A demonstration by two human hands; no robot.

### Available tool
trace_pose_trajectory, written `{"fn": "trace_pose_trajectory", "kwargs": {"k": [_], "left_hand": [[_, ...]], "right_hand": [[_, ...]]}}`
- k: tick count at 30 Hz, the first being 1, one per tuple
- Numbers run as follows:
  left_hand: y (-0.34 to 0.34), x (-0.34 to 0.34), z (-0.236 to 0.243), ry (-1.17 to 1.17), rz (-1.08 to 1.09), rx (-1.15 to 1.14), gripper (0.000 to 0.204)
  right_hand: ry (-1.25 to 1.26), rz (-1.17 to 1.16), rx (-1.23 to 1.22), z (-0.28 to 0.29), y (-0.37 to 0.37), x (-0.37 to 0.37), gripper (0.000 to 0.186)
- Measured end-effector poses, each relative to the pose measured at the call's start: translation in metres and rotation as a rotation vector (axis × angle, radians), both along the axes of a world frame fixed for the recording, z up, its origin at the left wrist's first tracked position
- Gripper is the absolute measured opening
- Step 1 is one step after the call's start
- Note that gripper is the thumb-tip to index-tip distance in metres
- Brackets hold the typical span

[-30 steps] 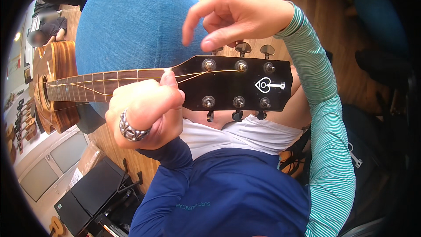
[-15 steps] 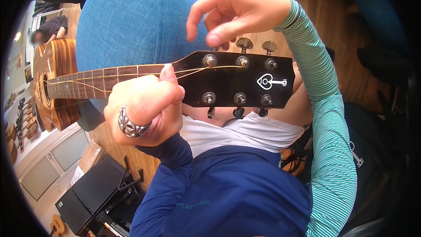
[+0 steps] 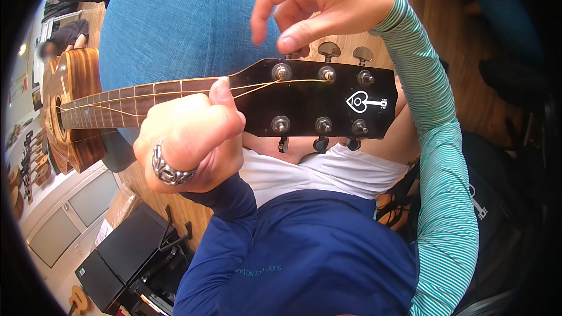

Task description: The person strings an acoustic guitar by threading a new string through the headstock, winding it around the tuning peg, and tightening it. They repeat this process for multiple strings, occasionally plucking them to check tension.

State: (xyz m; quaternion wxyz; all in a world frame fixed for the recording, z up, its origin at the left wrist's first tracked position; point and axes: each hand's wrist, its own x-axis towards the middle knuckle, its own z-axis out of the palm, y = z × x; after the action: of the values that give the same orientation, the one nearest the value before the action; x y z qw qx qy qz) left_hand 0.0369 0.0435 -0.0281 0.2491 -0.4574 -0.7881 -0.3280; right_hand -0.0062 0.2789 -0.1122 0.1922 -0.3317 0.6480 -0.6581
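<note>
The guitar (image 3: 175, 96) lies across the person's lap, its striped wooden body at the far left, its neck running right to the dark headstock (image 3: 319, 99) near the middle of the view. By the look of it, stringing is only partly done: a thin string (image 3: 257, 86) runs from the neck up to the upper row of posts and looks slack and bowed over the frets, and another loose loop sags over the body near the soundhole. The lower row of posts (image 3: 322, 124) seems bare, though this is too fine to tell for sure. So winding and tightening look to be left, and probably more strings to fit

The right hand (image 3: 319, 3) hovers over the top edge of the headstock. Its thumb and a finger are pressed together on the leftmost upper tuning peg (image 3: 295, 52), pinching it, while the index finger (image 3: 263, 11) curls free and the rest are loosely bent. The two pegs to the right stand untouched

The left hand (image 3: 187, 143), with a broad silver ring (image 3: 167, 167), is closed in a fist round the neck just left of the headstock. Its thumb (image 3: 221, 90) presses on the string at the nut; the other fingers are hidden behind the neck

Beyond are a blue-clad knee, a wooden floor, black cases lower left, and another person far left
</note>
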Motion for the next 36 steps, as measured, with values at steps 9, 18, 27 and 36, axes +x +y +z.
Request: {"fn": "trace_pose_trajectory", "kwargs": {"k": [9, 18, 27, 36], "left_hand": [[-0.005, -0.005, 0.0, 0.026, -0.055, -0.047, 0.034], [-0.007, -0.004, -0.004, 0.005, -0.017, -0.018, 0.034], [-0.006, -0.003, -0.006, -0.002, 0.003, 0.017, 0.035], [-0.003, -0.002, -0.011, -0.024, 0.046, 0.121, 0.032]], "right_hand": [[-0.261, 0.266, -0.299, -0.033, 0.001, -0.012, 0.032], [-0.303, 0.211, -0.317, -0.018, 0.006, -0.007, 0.026], [-0.024, 0.151, -0.282, -0.033, 0.0, -0.015, 0.023], [-0.208, 0.306, -0.394, -0.032, -0.003, -0.014, 0.023]]}}
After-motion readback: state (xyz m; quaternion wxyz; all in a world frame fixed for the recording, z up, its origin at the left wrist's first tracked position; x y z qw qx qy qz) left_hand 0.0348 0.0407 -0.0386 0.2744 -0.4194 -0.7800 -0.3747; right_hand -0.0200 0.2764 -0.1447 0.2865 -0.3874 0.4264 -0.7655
